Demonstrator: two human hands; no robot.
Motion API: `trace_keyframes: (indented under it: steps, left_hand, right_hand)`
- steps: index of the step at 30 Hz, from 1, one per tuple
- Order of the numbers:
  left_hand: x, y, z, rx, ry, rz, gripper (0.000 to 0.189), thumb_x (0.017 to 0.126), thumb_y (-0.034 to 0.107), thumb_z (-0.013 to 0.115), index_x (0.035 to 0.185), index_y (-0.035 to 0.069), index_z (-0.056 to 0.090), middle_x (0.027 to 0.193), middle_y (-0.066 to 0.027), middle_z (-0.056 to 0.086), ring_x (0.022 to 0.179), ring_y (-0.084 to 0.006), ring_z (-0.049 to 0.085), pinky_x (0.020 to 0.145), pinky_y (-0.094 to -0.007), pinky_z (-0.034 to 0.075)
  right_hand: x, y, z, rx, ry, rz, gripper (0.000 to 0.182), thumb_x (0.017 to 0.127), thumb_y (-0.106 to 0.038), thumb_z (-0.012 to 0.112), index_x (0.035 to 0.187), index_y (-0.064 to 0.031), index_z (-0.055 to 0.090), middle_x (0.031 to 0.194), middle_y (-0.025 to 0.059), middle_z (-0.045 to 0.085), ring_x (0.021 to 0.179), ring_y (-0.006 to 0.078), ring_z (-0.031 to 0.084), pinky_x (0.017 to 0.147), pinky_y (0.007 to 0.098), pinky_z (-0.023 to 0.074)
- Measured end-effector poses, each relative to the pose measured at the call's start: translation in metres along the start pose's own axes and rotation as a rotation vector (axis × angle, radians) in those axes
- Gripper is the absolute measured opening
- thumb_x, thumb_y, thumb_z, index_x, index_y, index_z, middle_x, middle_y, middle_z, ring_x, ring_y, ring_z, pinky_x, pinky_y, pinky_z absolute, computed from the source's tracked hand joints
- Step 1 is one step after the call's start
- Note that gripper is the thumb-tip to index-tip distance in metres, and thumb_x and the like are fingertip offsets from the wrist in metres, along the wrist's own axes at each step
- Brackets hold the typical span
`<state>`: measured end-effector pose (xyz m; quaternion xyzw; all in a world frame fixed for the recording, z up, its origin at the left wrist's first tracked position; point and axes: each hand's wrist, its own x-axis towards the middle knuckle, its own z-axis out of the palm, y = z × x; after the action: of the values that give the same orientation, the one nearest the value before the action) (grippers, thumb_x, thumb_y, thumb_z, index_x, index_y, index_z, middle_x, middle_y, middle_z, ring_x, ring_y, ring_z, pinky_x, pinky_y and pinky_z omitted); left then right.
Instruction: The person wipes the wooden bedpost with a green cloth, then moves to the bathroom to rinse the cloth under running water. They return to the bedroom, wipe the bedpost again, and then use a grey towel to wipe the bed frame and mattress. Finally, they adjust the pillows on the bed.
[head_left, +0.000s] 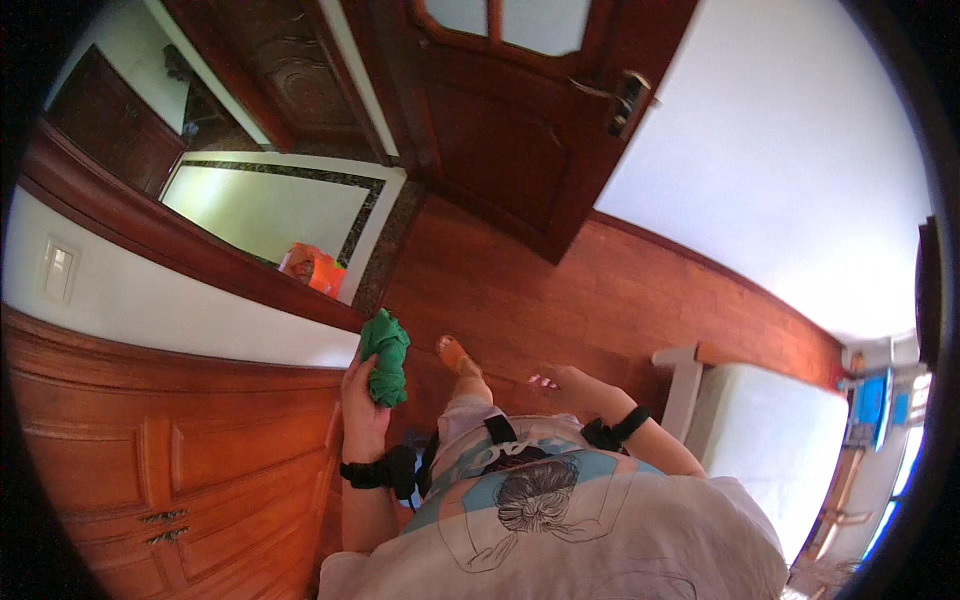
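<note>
A bunched green cloth (386, 360) is held in my left hand (364, 401), beside the white wall and the wooden cabinet front. My right hand (566, 384) hangs to the right of my forward foot, over the wooden floor. Something small, pink and white (543, 381), shows at its fingertips; whether the hand grips it I cannot tell. Both wrists wear black bands.
A glazed wooden door (495, 142) stands open ahead. Left of it, a doorway leads to a pale tiled floor (277, 202), where an orange bag (315, 270) lies. A wooden cabinet (225, 450) is at my left, a bed (772, 435) at my right.
</note>
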<state>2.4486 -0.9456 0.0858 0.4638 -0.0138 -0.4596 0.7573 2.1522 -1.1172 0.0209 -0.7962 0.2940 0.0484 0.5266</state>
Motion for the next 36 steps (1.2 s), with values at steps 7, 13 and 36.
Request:
trace_keyframes:
  steps: [7,13,36]
  left_hand:
    - [0.151,0.062,0.024,-0.023,-0.001,0.033,0.027,0.088,0.006,0.05,0.114,-0.002,0.054,0.095,-0.0088,0.063,0.079,-0.016,0.062,0.064,-0.028,0.052]
    - [0.247,0.156,0.046,0.07,0.053,0.159,0.024,0.09,0.007,0.05,0.111,-0.003,0.057,0.098,-0.0076,0.064,0.082,-0.0149,0.063,0.067,-0.0269,0.052]
    - [0.559,0.361,-0.002,0.123,0.686,0.298,0.028,0.088,0.007,0.051,0.113,-0.003,0.055,0.089,-0.0103,0.065,0.068,-0.0173,0.064,0.058,-0.0279,0.055]
  right_hand:
    - [0.152,-0.032,-0.103,-0.102,-0.053,0.148,0.029,0.084,-0.01,0.054,0.112,-0.004,0.057,0.097,0.0113,0.062,0.085,0.0198,0.059,0.074,0.0312,0.0477]
    - [0.287,-0.089,-0.144,0.063,-0.165,0.059,0.028,0.089,-0.017,0.053,0.115,-0.0062,0.055,0.103,0.0082,0.059,0.09,0.0176,0.056,0.08,0.0302,0.0457]
    - [0.89,-0.279,-0.25,0.108,-0.58,-0.232,0.029,0.089,-0.021,0.056,0.114,-0.0065,0.054,0.093,0.0036,0.06,0.081,0.0115,0.055,0.07,0.026,0.0459]
